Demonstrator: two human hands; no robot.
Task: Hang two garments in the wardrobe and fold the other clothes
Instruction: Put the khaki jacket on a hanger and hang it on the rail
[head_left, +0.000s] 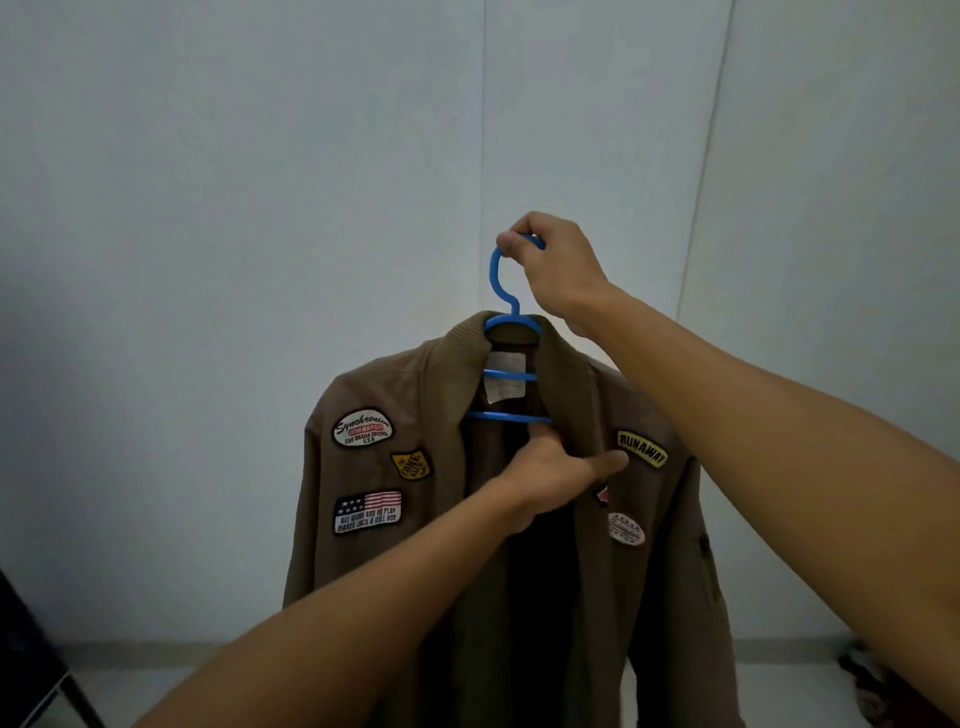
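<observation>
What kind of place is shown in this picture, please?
Probably a plain room in a home. Pale bare walls meet a light floor, and a brown patched jacket on a blue hanger is held up by the right hand.

Your right hand (553, 267) held the hanger (511, 332) by its hook, above the jacket (498, 519) that hung on it before the wall (234, 208). Your left hand (550, 475) gripped the jacket's front edge, below the hanger's bars.

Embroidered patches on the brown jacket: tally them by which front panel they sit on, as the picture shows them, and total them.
Picture-left panel of the brown patched jacket on the blue plastic hanger: 3
Picture-right panel: 3, one partly hidden behind the left hand
Total: 6
</observation>
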